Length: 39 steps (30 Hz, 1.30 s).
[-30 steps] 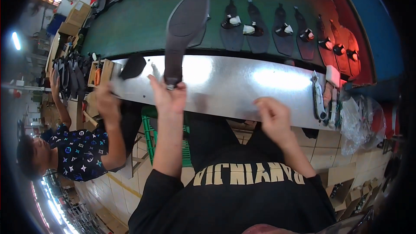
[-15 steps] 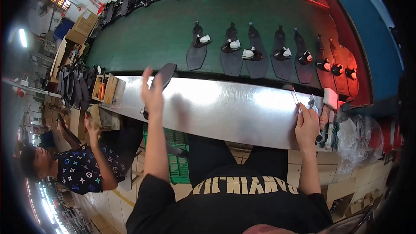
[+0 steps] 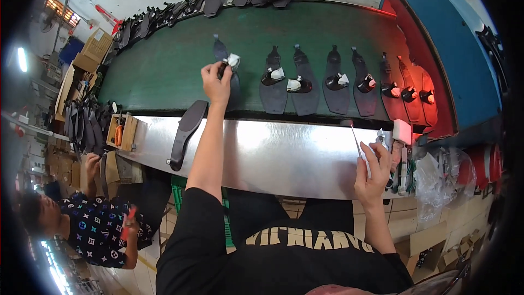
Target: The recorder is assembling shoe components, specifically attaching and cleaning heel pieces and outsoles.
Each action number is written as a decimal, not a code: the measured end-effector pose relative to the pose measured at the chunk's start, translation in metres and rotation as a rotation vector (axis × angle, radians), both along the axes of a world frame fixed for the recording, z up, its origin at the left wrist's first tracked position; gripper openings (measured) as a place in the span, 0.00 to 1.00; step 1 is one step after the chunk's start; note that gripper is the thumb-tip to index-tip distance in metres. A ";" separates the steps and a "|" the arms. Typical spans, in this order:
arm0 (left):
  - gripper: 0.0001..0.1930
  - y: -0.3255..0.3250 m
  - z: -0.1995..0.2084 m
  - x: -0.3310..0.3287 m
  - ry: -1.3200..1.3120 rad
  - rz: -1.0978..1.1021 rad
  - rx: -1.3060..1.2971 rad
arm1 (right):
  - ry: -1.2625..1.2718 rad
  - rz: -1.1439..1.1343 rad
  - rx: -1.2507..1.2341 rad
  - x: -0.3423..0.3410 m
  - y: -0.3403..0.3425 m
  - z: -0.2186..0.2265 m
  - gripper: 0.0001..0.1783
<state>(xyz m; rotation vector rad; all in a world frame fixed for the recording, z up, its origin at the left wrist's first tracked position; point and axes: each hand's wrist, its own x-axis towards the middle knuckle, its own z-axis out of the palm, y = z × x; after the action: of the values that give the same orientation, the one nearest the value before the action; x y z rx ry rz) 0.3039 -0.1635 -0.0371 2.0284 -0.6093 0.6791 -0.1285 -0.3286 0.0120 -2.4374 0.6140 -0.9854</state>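
At the upper centre, a dark fitting (image 3: 222,69) with a white wrap (image 3: 233,61) is pinched between thumb and fingers of the left hand (image 3: 216,84), over a dark sole (image 3: 234,94) on the green surface (image 3: 164,57); at the lower right, a thin metal tool (image 3: 357,143) is held lightly in the fingertips of the right hand (image 3: 374,177). The wrap could be loosened, or the sole dragged askew, by a sideways pull on the fitting. The tool could be dropped if that light grip slackened. At centre left, the second sole (image 3: 188,134), its narrow end near the front edge of the metal ledge (image 3: 273,158), could be knocked off by the left forearm beside it. The first sole's middle is covered by the left hand, so whether the fitting is fixed cannot be told; the tool's rear end is hidden by fingers, and the soles at the right (image 3: 428,95) are washed in red light
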 end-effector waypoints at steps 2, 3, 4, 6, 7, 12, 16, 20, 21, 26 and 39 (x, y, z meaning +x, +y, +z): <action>0.15 0.007 0.033 -0.025 -0.058 -0.071 -0.067 | -0.080 0.058 0.124 0.008 0.005 0.004 0.16; 0.14 0.009 0.054 -0.056 0.286 -0.242 -0.204 | -0.116 0.199 0.524 0.010 0.007 -0.003 0.14; 0.12 0.014 0.071 -0.091 0.641 -0.404 -0.334 | -0.157 0.337 0.926 0.011 0.012 -0.010 0.12; 0.10 0.026 0.088 -0.163 0.863 -0.617 -0.302 | -0.243 0.520 1.296 0.034 0.025 -0.010 0.11; 0.09 0.036 0.094 -0.195 0.975 -0.743 -0.342 | -0.382 0.674 1.457 0.045 0.037 -0.009 0.14; 0.08 0.066 0.066 -0.263 1.045 -1.036 -0.387 | -0.401 0.818 1.752 0.063 0.068 0.005 0.20; 0.10 0.083 0.058 -0.271 1.139 -0.973 -0.605 | -0.650 0.663 1.777 0.050 0.063 0.006 0.12; 0.14 0.096 0.053 -0.275 1.194 -0.877 -0.670 | -0.408 0.705 1.544 0.024 0.057 0.014 0.14; 0.14 0.098 0.052 -0.278 1.246 -0.875 -0.688 | -0.240 0.662 1.294 0.018 0.062 0.014 0.18; 0.17 0.101 0.048 -0.283 1.288 -0.874 -0.730 | -0.046 0.610 0.712 0.008 0.082 0.022 0.17; 0.16 0.103 0.043 -0.284 1.279 -0.898 -0.726 | -0.013 0.642 0.788 0.004 0.092 0.022 0.24</action>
<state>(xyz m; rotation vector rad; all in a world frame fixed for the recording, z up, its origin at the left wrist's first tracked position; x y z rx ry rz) 0.0201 -0.0603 0.0056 0.9620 -0.3143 -0.8142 -0.1241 -0.2365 0.0342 -1.7205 0.1282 -0.3784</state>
